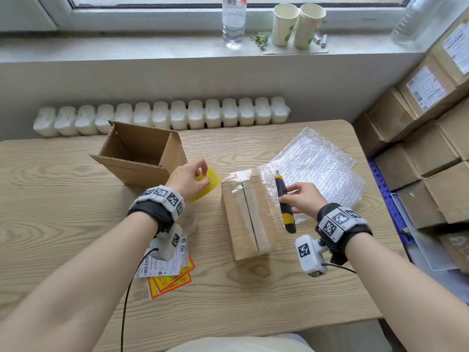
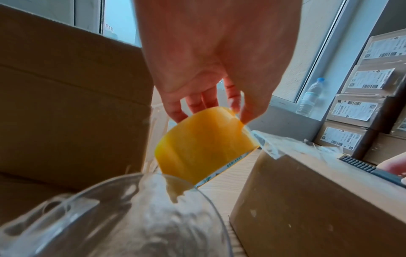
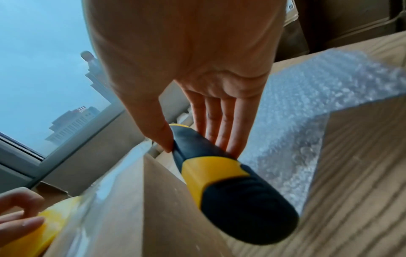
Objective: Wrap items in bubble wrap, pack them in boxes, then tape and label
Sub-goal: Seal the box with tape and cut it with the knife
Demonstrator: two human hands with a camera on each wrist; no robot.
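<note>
Head view, mid-frame: your left hand (image 1: 187, 177) grips the tape roll (image 1: 206, 184), your right hand (image 1: 303, 198) pinches the knife (image 1: 285, 203) beside the closed box (image 1: 250, 217); a slip could slash cardboard.

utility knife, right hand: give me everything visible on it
The utility knife has a black and yellow plastic-looking handle with a ridged slider near the front. It lies lengthwise beside the taped box, tip pointing away from the person, butt toward them. The right hand pinches its middle between thumb and fingers. Whether the blade is extended cannot be told.
</note>
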